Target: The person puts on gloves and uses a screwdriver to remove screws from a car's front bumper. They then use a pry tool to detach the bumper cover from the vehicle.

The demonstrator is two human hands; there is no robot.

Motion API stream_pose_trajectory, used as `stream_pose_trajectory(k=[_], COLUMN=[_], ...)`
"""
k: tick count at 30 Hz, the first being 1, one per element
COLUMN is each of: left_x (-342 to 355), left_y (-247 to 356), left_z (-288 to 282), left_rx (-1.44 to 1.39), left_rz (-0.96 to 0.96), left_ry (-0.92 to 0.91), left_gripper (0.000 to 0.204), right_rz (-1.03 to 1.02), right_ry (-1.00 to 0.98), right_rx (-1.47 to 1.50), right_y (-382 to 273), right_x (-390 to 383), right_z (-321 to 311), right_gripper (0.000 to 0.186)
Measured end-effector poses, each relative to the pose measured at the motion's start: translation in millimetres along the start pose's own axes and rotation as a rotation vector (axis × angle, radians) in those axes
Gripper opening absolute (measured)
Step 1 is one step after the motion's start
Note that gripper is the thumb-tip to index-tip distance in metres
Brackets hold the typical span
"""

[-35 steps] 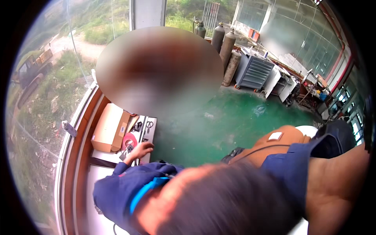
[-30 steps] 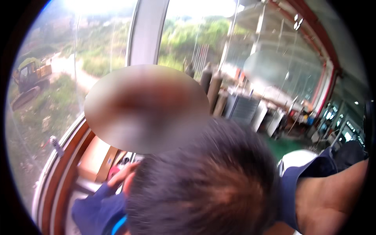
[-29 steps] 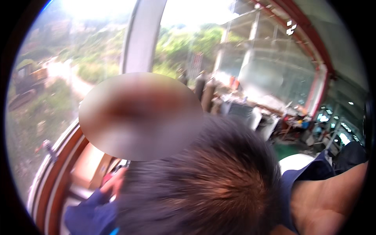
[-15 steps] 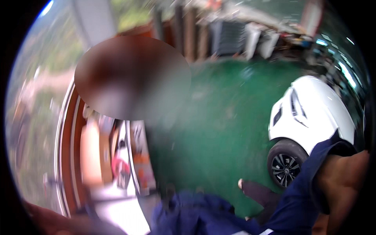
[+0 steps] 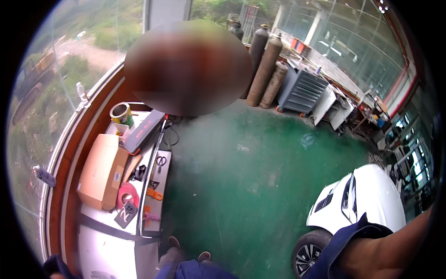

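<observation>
Neither of my hands shows. My right forearm (image 5: 388, 246), bare below a rolled dark blue sleeve (image 5: 346, 244), runs out of the picture at the right edge, passing in front of a white car (image 5: 378, 195) and its wheel (image 5: 310, 255). At the lower left only the dark blue left sleeve (image 5: 58, 266) shows, with a sliver of skin. It is close to a white-topped bench (image 5: 107, 244). On the bench lie a phone (image 5: 125, 215), a roll of pink tape (image 5: 125, 195), an opened cardboard box (image 5: 100, 172) and a dark, long case (image 5: 145, 132).
A side tray (image 5: 162, 174) holds scissors (image 5: 160, 161) and an orange cutter (image 5: 154, 194). Gas cylinders (image 5: 265, 72) and a grey tool cabinet (image 5: 302, 90) stand at the back. A spray can (image 5: 44, 176) sits on the window ledge. A blurred patch hides the far left. The floor (image 5: 232, 186) is green.
The view has swung and steadied from a blur. The car now sits lower in the picture, and the bench and cylinders are sharp. My right arm still reaches to the right edge.
</observation>
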State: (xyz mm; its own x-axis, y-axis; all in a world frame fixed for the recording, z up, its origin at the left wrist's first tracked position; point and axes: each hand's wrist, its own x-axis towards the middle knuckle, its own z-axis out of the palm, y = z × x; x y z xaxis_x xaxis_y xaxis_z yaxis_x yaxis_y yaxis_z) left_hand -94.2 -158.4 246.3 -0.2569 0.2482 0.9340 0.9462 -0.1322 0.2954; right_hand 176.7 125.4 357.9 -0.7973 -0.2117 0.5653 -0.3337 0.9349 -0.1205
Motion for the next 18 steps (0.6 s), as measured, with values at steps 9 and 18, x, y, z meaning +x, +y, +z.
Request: stream_pose_trajectory(k=[9, 18], left_x=[-89.8, 12.6], left_y=[-96.4, -52.6], left_z=[30.1, -122.4], left_rx=[-0.092, 0.363], left_rz=[-0.348, 0.278], left_ry=[-0.383, 0.136], left_gripper=[0.062, 0.063], right_rz=[-0.14, -0.247], right_ry=[0.039, 0.175], right_rx=[-0.079, 0.038], right_y=[-4.9, 20.8], right_x=[61.4, 121.7], right_z=[34.1, 148.0], right_gripper=[0.05, 0.048])
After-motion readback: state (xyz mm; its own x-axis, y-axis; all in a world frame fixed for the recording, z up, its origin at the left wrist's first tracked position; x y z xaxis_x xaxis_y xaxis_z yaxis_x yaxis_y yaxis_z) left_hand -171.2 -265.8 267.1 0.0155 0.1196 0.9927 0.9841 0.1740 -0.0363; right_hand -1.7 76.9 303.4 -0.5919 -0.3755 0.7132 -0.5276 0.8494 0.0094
